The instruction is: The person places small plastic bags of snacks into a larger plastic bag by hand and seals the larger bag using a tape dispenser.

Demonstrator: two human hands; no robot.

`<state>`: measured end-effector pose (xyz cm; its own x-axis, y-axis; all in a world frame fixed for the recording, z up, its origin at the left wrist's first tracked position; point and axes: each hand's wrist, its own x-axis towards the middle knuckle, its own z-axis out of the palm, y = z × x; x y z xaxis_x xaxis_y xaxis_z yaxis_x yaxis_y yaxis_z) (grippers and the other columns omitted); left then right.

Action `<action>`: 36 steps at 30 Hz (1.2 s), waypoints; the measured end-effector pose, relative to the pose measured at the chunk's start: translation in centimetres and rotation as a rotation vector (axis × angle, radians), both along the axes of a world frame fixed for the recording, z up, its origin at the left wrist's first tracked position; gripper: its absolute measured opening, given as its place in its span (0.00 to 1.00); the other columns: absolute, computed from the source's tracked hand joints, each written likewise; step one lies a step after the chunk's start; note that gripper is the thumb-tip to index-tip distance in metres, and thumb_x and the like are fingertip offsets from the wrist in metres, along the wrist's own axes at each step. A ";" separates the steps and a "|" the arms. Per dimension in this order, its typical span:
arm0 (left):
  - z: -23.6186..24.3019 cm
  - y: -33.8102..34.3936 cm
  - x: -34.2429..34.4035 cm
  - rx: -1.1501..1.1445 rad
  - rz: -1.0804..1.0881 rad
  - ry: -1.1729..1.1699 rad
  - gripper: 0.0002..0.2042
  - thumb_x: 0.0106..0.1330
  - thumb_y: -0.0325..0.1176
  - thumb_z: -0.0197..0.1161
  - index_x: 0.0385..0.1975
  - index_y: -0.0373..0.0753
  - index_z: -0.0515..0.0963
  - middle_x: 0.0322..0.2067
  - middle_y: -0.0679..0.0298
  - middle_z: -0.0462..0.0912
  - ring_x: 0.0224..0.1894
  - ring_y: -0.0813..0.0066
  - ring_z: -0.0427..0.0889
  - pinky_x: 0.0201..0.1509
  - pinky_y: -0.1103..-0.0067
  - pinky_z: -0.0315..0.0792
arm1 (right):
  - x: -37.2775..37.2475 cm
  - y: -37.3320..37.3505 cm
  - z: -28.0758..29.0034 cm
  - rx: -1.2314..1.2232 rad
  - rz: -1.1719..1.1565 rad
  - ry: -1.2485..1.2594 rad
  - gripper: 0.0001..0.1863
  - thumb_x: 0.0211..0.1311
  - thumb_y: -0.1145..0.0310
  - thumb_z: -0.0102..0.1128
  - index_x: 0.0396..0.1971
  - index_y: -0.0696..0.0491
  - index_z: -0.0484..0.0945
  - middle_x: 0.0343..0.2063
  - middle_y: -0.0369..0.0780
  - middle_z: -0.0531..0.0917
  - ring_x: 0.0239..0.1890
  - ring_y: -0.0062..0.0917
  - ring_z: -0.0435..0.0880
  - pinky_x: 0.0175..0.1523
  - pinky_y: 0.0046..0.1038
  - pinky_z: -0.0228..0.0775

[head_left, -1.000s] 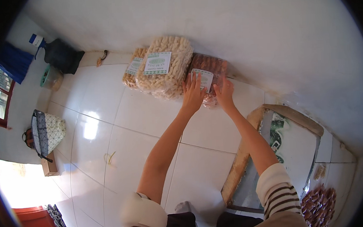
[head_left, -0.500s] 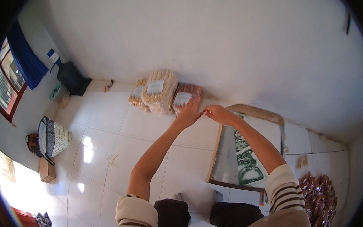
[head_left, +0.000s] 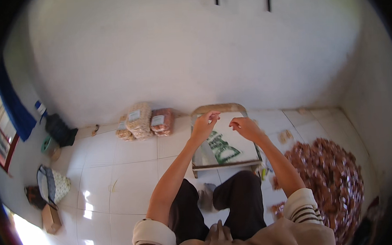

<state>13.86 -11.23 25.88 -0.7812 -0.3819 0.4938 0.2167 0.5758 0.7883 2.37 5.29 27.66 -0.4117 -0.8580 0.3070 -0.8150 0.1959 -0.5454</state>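
Okay, I have left hand (head_left: 205, 125) and right hand (head_left: 246, 129) half-curled, apparently empty, above the low, wood-rimmed, green-and-white-topped table (head_left: 217, 108) near the white wall (head_left: 192, 55). I'd keep both relaxed, clear of its rim.

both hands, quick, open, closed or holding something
Left hand: open, loosely bent, nothing visible in it.
Right hand: curled inward, no object visible; open or closed, cannot tell.

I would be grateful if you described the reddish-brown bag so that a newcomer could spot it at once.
Start at the big white wall ahead and find the low table near its foot. Just left of that table is a group of three packed bags. The reddish-brown bag is the rightmost, nearest the table; the other two are pale.
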 end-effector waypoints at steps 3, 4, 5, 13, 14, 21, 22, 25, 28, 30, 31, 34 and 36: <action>-1.8 4.3 -2.6 0.060 -0.082 -0.119 0.09 0.63 0.33 0.52 0.35 0.35 0.77 0.29 0.61 0.82 0.32 0.73 0.82 0.38 0.80 0.73 | -1.5 6.4 -4.4 -0.080 -0.213 -0.181 0.09 0.58 0.69 0.49 0.29 0.56 0.77 0.16 0.41 0.79 0.19 0.27 0.79 0.27 0.28 0.69; -2.6 6.0 -3.8 0.061 -0.104 -0.119 0.09 0.63 0.33 0.52 0.34 0.35 0.77 0.28 0.61 0.82 0.31 0.74 0.82 0.37 0.80 0.73 | -2.2 8.7 -6.2 -0.134 -0.297 -0.243 0.09 0.58 0.68 0.49 0.29 0.56 0.78 0.15 0.41 0.79 0.19 0.25 0.79 0.27 0.26 0.68; -3.4 7.5 -4.9 0.061 -0.121 -0.123 0.09 0.63 0.33 0.52 0.34 0.36 0.77 0.27 0.62 0.82 0.31 0.74 0.82 0.36 0.81 0.73 | -3.1 10.7 -7.4 -0.189 -0.376 -0.308 0.10 0.59 0.68 0.48 0.29 0.56 0.78 0.15 0.40 0.78 0.18 0.24 0.79 0.26 0.25 0.68; -12.0 14.7 -14.5 0.166 -0.260 -0.212 0.10 0.64 0.32 0.50 0.35 0.36 0.77 0.26 0.60 0.82 0.33 0.75 0.82 0.38 0.79 0.72 | -8.3 19.9 -15.8 -0.243 -0.749 -0.366 0.10 0.59 0.69 0.49 0.30 0.56 0.79 0.17 0.39 0.80 0.20 0.21 0.78 0.28 0.24 0.67; -13.3 16.1 -15.7 0.213 -0.298 -0.236 0.09 0.63 0.31 0.50 0.35 0.35 0.77 0.29 0.59 0.82 0.34 0.73 0.81 0.40 0.78 0.72 | -9.2 20.9 -16.8 -0.243 -0.780 -0.380 0.10 0.59 0.69 0.49 0.30 0.56 0.79 0.17 0.39 0.80 0.21 0.21 0.78 0.28 0.24 0.67; -26.5 23.9 -24.4 0.239 -0.309 -0.356 0.10 0.59 0.30 0.55 0.40 0.36 0.74 0.37 0.56 0.76 0.42 0.65 0.75 0.47 0.75 0.68 | -16.6 25.4 -28.7 -0.122 -0.981 -0.503 0.09 0.58 0.71 0.52 0.30 0.60 0.78 0.22 0.40 0.81 0.24 0.24 0.80 0.33 0.24 0.71; -28.5 24.2 -25.5 0.242 -0.277 -0.383 0.12 0.58 0.30 0.55 0.41 0.37 0.73 0.38 0.55 0.75 0.44 0.64 0.73 0.49 0.74 0.66 | -17.5 25.2 -30.5 -0.106 -0.957 -0.436 0.08 0.57 0.72 0.52 0.30 0.60 0.78 0.23 0.41 0.81 0.25 0.27 0.80 0.34 0.25 0.71; -33.4 26.3 -28.6 0.268 -0.207 -0.436 0.16 0.56 0.30 0.57 0.46 0.39 0.70 0.43 0.53 0.71 0.50 0.60 0.66 0.55 0.72 0.60 | -21.1 26.2 -36.2 -0.047 -0.959 -0.382 0.08 0.56 0.72 0.53 0.32 0.60 0.77 0.31 0.46 0.79 0.36 0.35 0.77 0.42 0.31 0.68; -36.7 27.1 -31.1 0.286 -0.102 -0.460 0.20 0.55 0.30 0.57 0.50 0.40 0.66 0.49 0.49 0.64 0.54 0.56 0.59 0.59 0.67 0.53 | -24.6 25.2 -39.9 -0.022 -0.930 -0.297 0.12 0.55 0.72 0.53 0.38 0.60 0.74 0.42 0.48 0.74 0.47 0.40 0.71 0.50 0.34 0.63; -38.3 27.1 -32.7 0.292 -0.015 -0.499 0.23 0.55 0.31 0.57 0.52 0.41 0.64 0.54 0.46 0.57 0.57 0.52 0.54 0.61 0.64 0.49 | -26.7 23.5 -41.1 -0.018 -0.882 -0.158 0.15 0.55 0.72 0.53 0.43 0.59 0.71 0.47 0.49 0.71 0.51 0.42 0.67 0.54 0.36 0.60; -38.9 27.4 -33.3 0.318 0.013 -0.535 0.24 0.55 0.31 0.57 0.53 0.41 0.63 0.55 0.45 0.53 0.57 0.50 0.52 0.61 0.63 0.47 | -27.7 23.0 -41.7 -0.013 -0.856 -0.066 0.17 0.55 0.72 0.53 0.45 0.59 0.69 0.49 0.48 0.70 0.53 0.43 0.65 0.56 0.36 0.58; -40.1 28.3 -34.5 0.379 0.110 -0.603 0.26 0.55 0.32 0.58 0.55 0.41 0.60 0.59 0.42 0.43 0.59 0.45 0.46 0.62 0.61 0.44 | -30.0 21.7 -43.2 0.036 -0.854 0.125 0.22 0.56 0.68 0.53 0.51 0.58 0.66 0.52 0.48 0.68 0.55 0.43 0.62 0.59 0.40 0.54; -40.4 29.0 -34.8 0.392 0.194 -0.591 0.28 0.54 0.33 0.58 0.56 0.41 0.58 0.60 0.42 0.40 0.60 0.44 0.43 0.63 0.60 0.42 | -30.8 21.5 -43.8 0.127 -0.881 0.116 0.24 0.56 0.66 0.53 0.53 0.57 0.64 0.52 0.47 0.68 0.56 0.42 0.61 0.59 0.42 0.53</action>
<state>-20.95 17.75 -14.50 -0.7750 -0.6028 -0.1899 -0.3855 0.2127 0.8979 -28.43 26.74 -16.18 -0.9092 -0.2757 0.3121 -0.3891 0.8296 -0.4006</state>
